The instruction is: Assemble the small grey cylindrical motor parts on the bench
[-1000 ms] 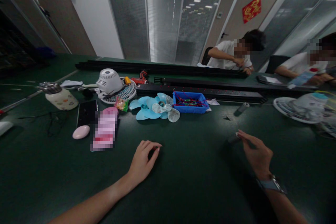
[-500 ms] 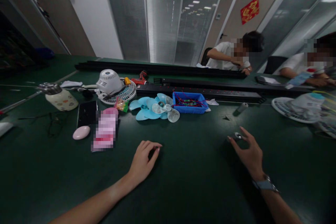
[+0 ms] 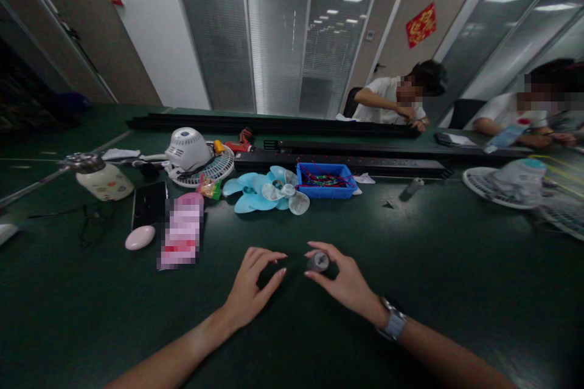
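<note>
My right hand [image 3: 349, 282] holds a small grey metal cylinder [image 3: 320, 262] between thumb and fingers, just above or on the green table; which of the two I cannot tell. One end of the cylinder faces me, with a dark mark in its middle. Facing it from the left is my left hand [image 3: 255, 282], its thumb and forefinger apart with nothing between them. A short gap separates the left fingertips from the cylinder. Farther back on the right stands a similar metal cylinder [image 3: 414, 186]. Light-blue fan blades [image 3: 260, 191] lie stacked beyond my hands.
A blue bin [image 3: 328, 189] of wired parts sits behind. White fan housings [image 3: 186, 149] and a second fan part [image 3: 520, 182] flank it. At left are a phone [image 3: 149, 203], a pink oval case [image 3: 140, 237] and a jug [image 3: 104, 181]. Two people sit across the table.
My right hand has carried the metal cylinder leftward, close to my left hand. The thumb and forefinger of my left hand have spread apart. The view has shifted slightly.
</note>
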{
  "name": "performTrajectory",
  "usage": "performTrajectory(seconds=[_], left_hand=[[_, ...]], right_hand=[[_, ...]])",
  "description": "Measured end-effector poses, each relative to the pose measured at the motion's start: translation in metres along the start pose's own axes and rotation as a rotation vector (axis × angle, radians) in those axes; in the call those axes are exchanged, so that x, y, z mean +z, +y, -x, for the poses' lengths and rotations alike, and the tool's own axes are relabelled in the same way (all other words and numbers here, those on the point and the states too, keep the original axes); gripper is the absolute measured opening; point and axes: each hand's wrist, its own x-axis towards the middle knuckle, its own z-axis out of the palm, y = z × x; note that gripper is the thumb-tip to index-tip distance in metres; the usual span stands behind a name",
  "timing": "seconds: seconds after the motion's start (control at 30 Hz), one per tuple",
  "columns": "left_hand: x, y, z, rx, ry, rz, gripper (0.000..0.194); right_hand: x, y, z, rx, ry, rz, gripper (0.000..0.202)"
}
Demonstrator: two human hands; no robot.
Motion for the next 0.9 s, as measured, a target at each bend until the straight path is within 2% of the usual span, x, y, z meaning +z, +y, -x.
performTrajectory(seconds=[0.1, 0.2, 0.4, 0.57, 0.7, 0.9], left_hand=[[0.000, 0.002, 0.003, 0.088, 0.008, 0.001, 0.032], [0.000, 0.003, 0.002, 0.111, -0.015, 0.013, 0.033], [0.002, 0.002, -0.002, 0.068, -0.034, 0.062, 0.023], [0.003, 0.006, -0.002, 0.056, -0.062, 0.100, 0.022], [0.004, 0.011, -0.002, 0.017, -0.030, 0.119, 0.017], [0.005, 0.014, 0.002, 0.011, 0.033, 0.124, 0.016]], right_hand=[[0.034, -0.012, -0.001, -0.065, -0.095, -0.058, 0.051], [0.049, -0.009, 0.001, -0.061, -0.115, -0.074, 0.046], [0.049, -0.008, 0.001, -0.023, -0.126, -0.125, 0.052], [0.049, -0.010, 0.001, -0.025, -0.138, -0.103, 0.039], [0.049, -0.010, 0.001, -0.020, -0.122, -0.074, 0.029], [0.048, -0.010, 0.001, 0.015, -0.137, -0.060, 0.031]])
